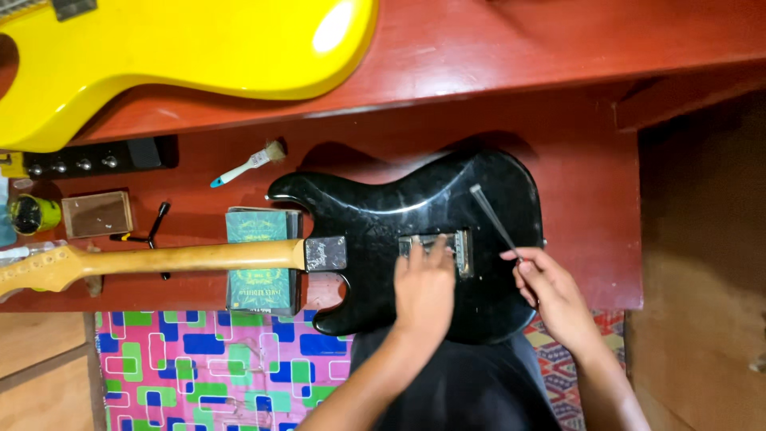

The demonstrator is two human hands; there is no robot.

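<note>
A green rectangular box (pixel 262 259) is laid under the wooden neck (pixel 159 259) near the red table's (pixel 590 199) front edge. A black electric guitar body (pixel 415 239) is laid face-down, long axis left-right, neck pointing left. The left hand (pixel 423 291) is rested flat on its rear cavity; a thin metal rod (pixel 495 219) is pinched by the right hand (pixel 554 295).

Black guitar body (pixel 415 215): glossy lacquer, scuffed, dusty. Neck (pixel 159 259): amber varnished wood. Neck plate (pixel 325 253): dull worn metal. Yellow guitar body (pixel 183 56): high gloss, smooth. Counter (pixel 495 64): red-painted wood, semi-gloss. Thin rod (pixel 495 219) in right grip (pixel 554 295): bare metal.
</note>
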